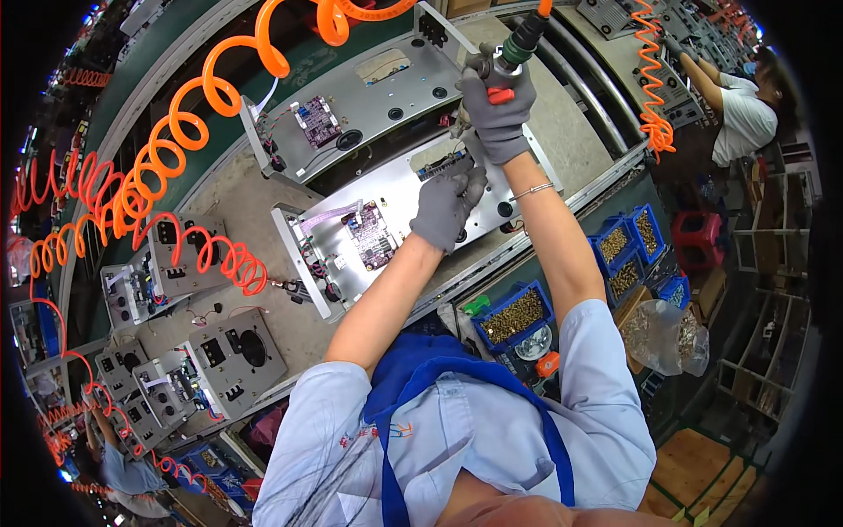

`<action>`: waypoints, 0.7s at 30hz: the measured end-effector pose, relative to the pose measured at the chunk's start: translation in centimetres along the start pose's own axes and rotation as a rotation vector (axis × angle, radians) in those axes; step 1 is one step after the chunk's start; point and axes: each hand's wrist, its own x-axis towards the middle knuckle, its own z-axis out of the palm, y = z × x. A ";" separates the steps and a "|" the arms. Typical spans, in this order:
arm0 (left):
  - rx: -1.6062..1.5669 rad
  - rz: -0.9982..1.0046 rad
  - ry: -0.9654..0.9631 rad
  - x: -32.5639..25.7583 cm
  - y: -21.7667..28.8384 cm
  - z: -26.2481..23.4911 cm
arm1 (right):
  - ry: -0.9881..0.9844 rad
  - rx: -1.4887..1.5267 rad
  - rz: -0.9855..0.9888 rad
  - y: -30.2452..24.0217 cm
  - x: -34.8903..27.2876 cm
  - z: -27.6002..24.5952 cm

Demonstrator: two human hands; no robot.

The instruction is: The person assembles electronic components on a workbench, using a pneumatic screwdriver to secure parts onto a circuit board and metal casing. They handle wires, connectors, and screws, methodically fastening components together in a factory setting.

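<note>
My right hand (500,110), in a grey glove, is closed around an air screwdriver (525,41) with a black and green body and a red lever. The tool's lower end points down at a silver metal chassis panel (485,220). My left hand (448,204), also gloved, rests over this panel with its fingers curled together beside a dark circuit strip (446,165). Whatever its fingertips hold, if anything, is hidden. A purple circuit board (371,235) is mounted on the panel, left of my left hand.
Behind lies a second metal chassis (386,105). Orange coiled air hoses (211,83) hang across the left. Blue bins of screws (515,318) stand by the bench's near edge, with more bins (622,255) at right. Grey units (235,362) sit left; a co-worker (746,110) is far right.
</note>
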 end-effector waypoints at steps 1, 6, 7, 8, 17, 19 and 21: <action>-0.324 -0.142 0.090 -1.3 3.3 1.6 | -0.006 -0.016 -0.001 0.1 -0.1 -0.1; -0.391 -0.324 0.176 -3.0 7.3 2.5 | -0.045 -0.071 0.006 -0.6 0.0 0.3; -0.363 -0.331 0.196 -3.2 7.6 2.6 | -0.047 -0.082 -0.013 0.1 0.2 0.3; -0.334 -0.339 0.215 -3.3 7.7 2.5 | -0.050 -0.093 -0.032 0.5 0.3 0.2; -0.619 -0.237 0.199 -4.1 7.9 1.5 | -0.113 -0.199 -0.076 -0.1 0.2 0.5; -0.703 -0.190 0.182 -3.6 6.3 -0.1 | -0.102 0.006 -0.040 -1.2 0.4 0.3; -0.777 -0.222 0.235 -3.2 6.4 -0.5 | -0.095 0.130 0.006 -3.5 0.3 0.2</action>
